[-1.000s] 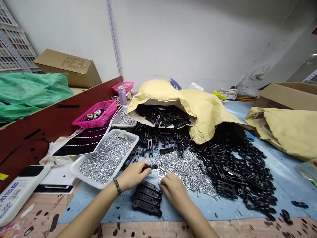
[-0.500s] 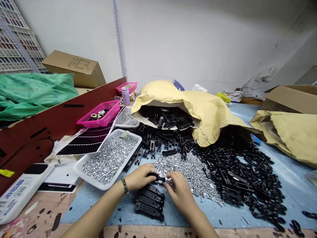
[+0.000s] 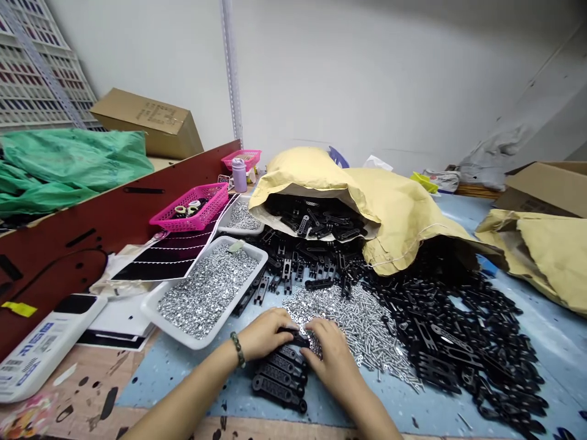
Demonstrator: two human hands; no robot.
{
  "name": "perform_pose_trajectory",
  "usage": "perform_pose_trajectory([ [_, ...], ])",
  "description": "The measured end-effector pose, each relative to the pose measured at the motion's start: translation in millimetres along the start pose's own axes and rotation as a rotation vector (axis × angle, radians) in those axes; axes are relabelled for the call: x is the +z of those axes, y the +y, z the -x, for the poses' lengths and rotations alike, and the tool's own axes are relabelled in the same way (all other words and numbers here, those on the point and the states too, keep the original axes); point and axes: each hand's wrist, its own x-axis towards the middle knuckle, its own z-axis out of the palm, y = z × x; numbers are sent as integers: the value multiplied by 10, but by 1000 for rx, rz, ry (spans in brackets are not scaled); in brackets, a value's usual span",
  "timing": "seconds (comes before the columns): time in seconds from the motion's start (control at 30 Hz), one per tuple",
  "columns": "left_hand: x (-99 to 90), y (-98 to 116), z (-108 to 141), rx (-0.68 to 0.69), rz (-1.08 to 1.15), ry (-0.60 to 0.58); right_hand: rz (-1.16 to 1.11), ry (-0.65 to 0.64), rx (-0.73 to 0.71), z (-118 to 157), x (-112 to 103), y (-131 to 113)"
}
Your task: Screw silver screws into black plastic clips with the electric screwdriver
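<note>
"Two hands are working close together. What is each one doing?"

"The left hand [image 3: 268,333] is gripping a black part [image 3: 297,337] between thumb and fingers, just beyond a row of black pieces [image 3: 277,389]. The right hand [image 3: 334,354] is bringing its fingers around the other end; whether it is pinching anything, I'm not able to tell."

"How would that be going well?"

"By keeping the left grip steady, I'd say, while the right fingertips are doing the fine aligning, without bumping the row or dragging bits from the silver heap [image 3: 367,318] beside them."

"And what is differing from a second ago?"

"The right hand is meeting the part now, no longer resting apart from it. Farther out, the white tray [image 3: 198,343] is still sitting on the desk [image 3: 92,385]."
</note>
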Motion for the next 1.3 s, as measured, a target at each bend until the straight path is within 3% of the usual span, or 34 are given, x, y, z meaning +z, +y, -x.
perform_pose_trajectory([
  [0.23,-35,-6,76,5,-19,-77,82,193,-361,76,223,80],
  [0.4,-64,-27,72,-50,-18,-104,92,177,-501,81,245,130],
  [0.5,-67,-34,35,-62,-20,-109,36,134,-477,98,210,162],
  [0.7,-100,-73,-89,-61,-17,-100,-40,58,-266,77,108,114],
  [0.93,-203,-96,-90,-36,-18,-124,-20,109,-315,41,143,46],
  [1.3,-159,-99,-60,-30,-35,-156,53,112,-427,89,176,118],
])
